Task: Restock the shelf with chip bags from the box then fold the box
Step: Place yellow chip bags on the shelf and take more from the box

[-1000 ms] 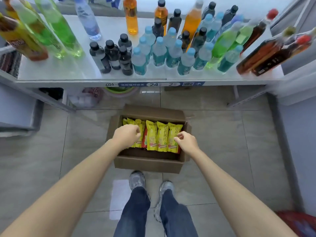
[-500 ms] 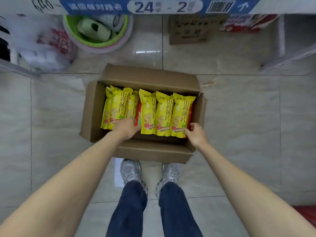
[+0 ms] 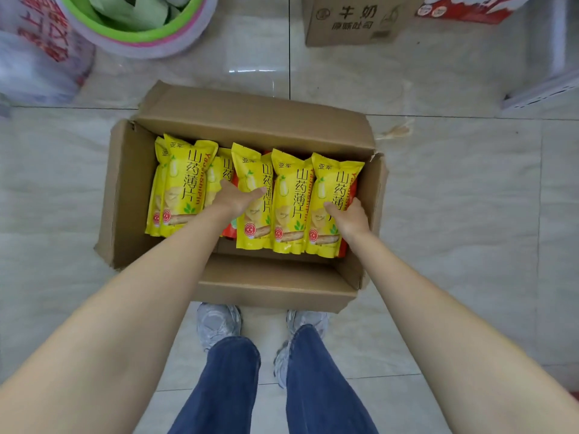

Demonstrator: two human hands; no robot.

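Note:
An open cardboard box (image 3: 250,120) sits on the tiled floor in front of my feet. Several yellow chip bags stand upright in it: a left group (image 3: 185,183) and a right group of three (image 3: 291,189). Red bags (image 3: 228,234) show behind them. My left hand (image 3: 235,198) reaches into the gap between the groups, its thumb lying across the front of the right group's leftmost bag. My right hand (image 3: 352,217) grips the outer side of that group, with its thumb on the rightmost bag's front. The fingertips of both hands are hidden among the bags.
Beyond the box are a green and pink basin (image 3: 141,36), a white plastic bag (image 3: 37,61), a small printed carton (image 3: 351,23) and a red-and-white pack (image 3: 470,7). A shelf foot (image 3: 545,89) stands at the right. My shoes (image 3: 219,324) touch the box's near flap.
The view has dropped from the bottle shelf down onto the box. Both hands have gone deeper into the box and closed in on the right group of bags.

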